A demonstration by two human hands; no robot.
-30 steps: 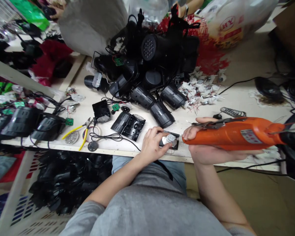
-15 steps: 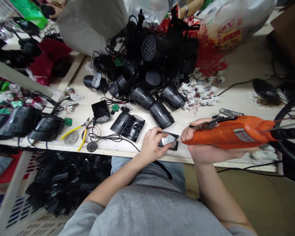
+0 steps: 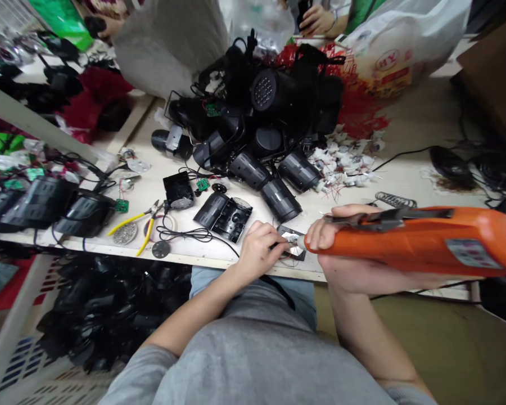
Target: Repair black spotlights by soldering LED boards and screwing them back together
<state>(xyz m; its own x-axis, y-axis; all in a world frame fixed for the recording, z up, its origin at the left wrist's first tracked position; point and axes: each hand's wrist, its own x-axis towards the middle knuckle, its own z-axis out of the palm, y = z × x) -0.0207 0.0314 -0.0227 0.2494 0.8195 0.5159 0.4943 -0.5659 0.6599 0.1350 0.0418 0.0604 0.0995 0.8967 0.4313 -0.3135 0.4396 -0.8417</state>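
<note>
My right hand (image 3: 333,247) is wrapped around an orange electric screwdriver (image 3: 388,239), which lies almost level with its nose pointing left. The tip of the screwdriver is at a small white-and-silver motor (image 3: 294,238) on a flat black plate (image 3: 300,257) near the bench's front edge. From the left, my left hand (image 3: 261,247) pinches at the motor with thumb and fingers closed. Thin wires trail from the motor. My fingers and the screwdriver's nose hide part of it, and whether the bit touches a screw cannot be made out.
Black lamp housings (image 3: 274,101) are heaped behind, beside a pile of white motors (image 3: 346,160). Yellow-handled cutters (image 3: 147,228) and an open black housing (image 3: 225,216) lie left. A crate (image 3: 21,337) of black parts stands below. Another person's hand (image 3: 316,21) shows across the bench.
The screwdriver has moved left and its nose now reaches the motor. My left fingers have drawn closer together at the motor's left side. The view has shifted slightly.
</note>
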